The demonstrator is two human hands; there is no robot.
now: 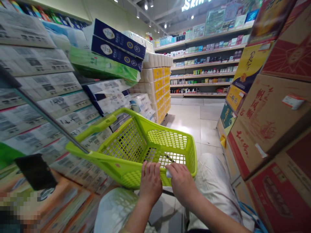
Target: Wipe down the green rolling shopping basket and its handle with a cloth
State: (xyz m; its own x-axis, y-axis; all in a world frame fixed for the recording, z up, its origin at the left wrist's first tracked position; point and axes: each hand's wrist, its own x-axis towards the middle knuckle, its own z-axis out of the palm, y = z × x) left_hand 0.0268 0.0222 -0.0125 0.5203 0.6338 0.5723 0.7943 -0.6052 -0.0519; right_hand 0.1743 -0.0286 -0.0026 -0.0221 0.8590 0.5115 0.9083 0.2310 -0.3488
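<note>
A lime-green plastic shopping basket (170, 132) with lattice walls stands tilted in front of me, its metal pull handle (54, 123) reaching up to the left. My left hand (151, 181) is closed over the near rim, fingers bent across the edge to the inside. Just to its right, my right hand (182, 179) rests at the same rim with curled fingers. A small white object (168, 174) shows at its fingertips; its kind is hidden. Through the basket's floor grid I see dark and light patches.
Packs of tissue paper (46, 77) are stacked high on the left, with navy packs (116, 43) on top. Cartons (274, 113) form a wall on the right. Tiled floor (187, 111) leads to cosmetics shelves (201, 61). A dark flat panel (36, 171) is at lower left.
</note>
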